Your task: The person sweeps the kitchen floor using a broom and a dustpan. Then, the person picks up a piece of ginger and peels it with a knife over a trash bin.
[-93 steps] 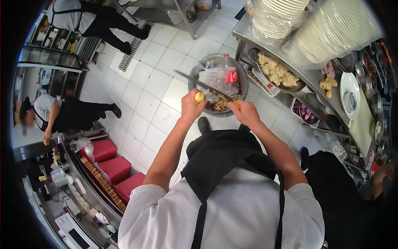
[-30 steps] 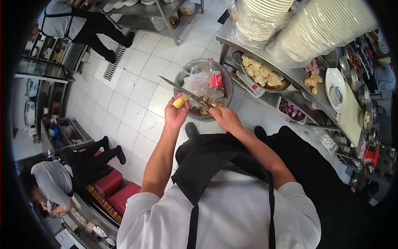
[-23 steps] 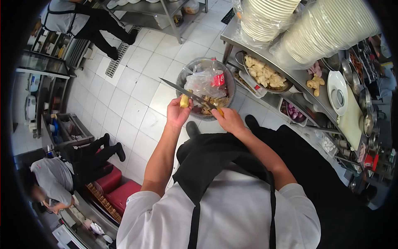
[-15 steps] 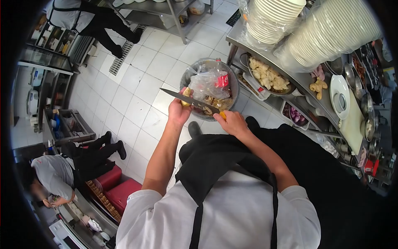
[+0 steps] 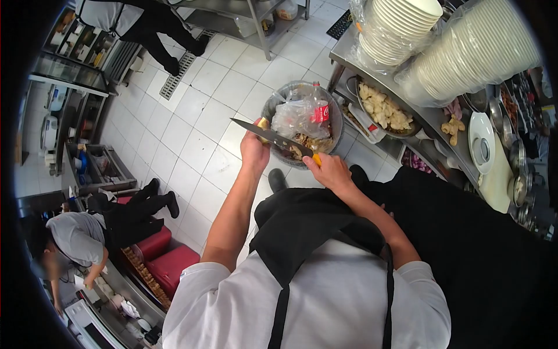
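My left hand (image 5: 254,153) is closed around a pale yellow piece of ginger (image 5: 264,124), partly hidden behind the blade. A large kitchen knife (image 5: 279,140) with a yellow handle is gripped in my right hand (image 5: 331,173). Its blade points left and lies across the ginger, seen from above. Both hands are above the near side of a round waste bin (image 5: 339,131) lined with plastic. Inside the bin are a crumpled clear bag (image 5: 290,119), a bottle with a red label (image 5: 320,111) and brown peelings (image 5: 311,141).
To the right, a metal shelf unit holds a pan of peeled ginger pieces (image 5: 381,107), wrapped stacks of white plates (image 5: 465,58), a ginger root (image 5: 453,129) and a white oval dish (image 5: 481,142). Co-workers stand at upper left (image 5: 145,29) and lower left (image 5: 78,235). Red containers (image 5: 171,270) sit lower left.
The view has shifted slightly, with the surroundings moving a little right. My hands keep the knife and ginger in nearly the same pose. The lower-left co-worker's arms have spread apart.
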### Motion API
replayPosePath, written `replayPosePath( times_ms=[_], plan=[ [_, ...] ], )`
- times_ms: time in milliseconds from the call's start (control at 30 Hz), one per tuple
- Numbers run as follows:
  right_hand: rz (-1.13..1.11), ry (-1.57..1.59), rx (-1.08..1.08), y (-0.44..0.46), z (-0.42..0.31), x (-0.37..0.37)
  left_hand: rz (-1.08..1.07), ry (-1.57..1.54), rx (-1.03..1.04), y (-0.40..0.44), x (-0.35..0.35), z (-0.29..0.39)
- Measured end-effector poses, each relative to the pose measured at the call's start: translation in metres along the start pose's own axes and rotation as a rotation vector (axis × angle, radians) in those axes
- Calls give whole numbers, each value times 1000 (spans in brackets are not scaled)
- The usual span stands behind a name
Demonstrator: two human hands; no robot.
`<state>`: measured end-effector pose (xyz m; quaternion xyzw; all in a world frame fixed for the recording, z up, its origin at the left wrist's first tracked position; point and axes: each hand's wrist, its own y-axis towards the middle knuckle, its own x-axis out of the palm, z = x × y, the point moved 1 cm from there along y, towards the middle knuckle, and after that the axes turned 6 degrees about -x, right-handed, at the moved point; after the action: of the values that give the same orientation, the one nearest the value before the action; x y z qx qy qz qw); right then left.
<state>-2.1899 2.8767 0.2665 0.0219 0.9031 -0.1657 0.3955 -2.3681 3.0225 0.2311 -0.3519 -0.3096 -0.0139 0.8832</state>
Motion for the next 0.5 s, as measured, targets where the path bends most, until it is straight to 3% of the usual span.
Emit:
replayPosePath(
  times_ms=[367,500],
  plan=[
    [119,-77,93,9,-34,28,-45,7,-67,12,-19,9],
    [120,-81,214,15,-50,49,-68,4,-194,21,-35,24]
  ],
)
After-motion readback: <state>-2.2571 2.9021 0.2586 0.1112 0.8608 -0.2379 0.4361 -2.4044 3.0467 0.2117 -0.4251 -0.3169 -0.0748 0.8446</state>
